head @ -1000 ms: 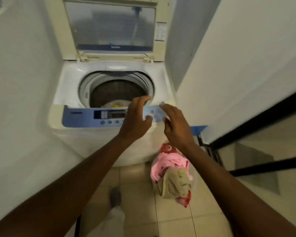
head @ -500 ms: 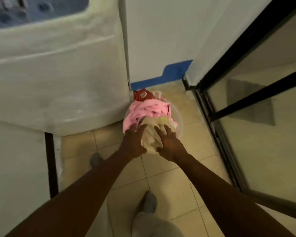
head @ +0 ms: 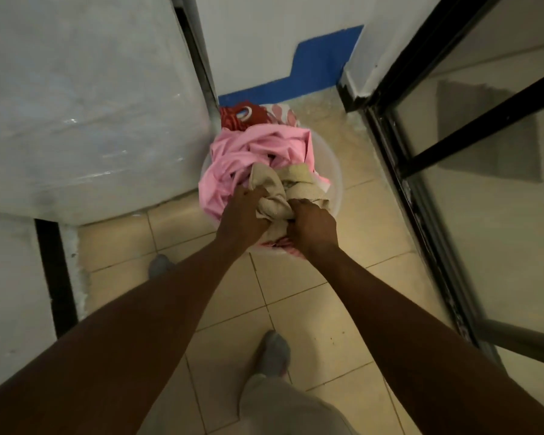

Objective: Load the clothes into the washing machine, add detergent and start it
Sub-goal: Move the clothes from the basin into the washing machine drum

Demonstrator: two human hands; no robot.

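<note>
Head view: loading step, first pickup. My left hand (head: 244, 215) and right hand (head: 313, 224) both clench the beige cloth (head: 277, 196) atop the pink garment (head: 248, 152) in the white basin (head: 335, 183), frame centre. Washing machine (head: 91, 98) upper left. Next, I judge: lift clear, carry up to the drum.

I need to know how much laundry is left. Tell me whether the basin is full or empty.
Full. The white basin is heaped above its rim with pink cloth and beige cloth, which both hands grip.
</note>
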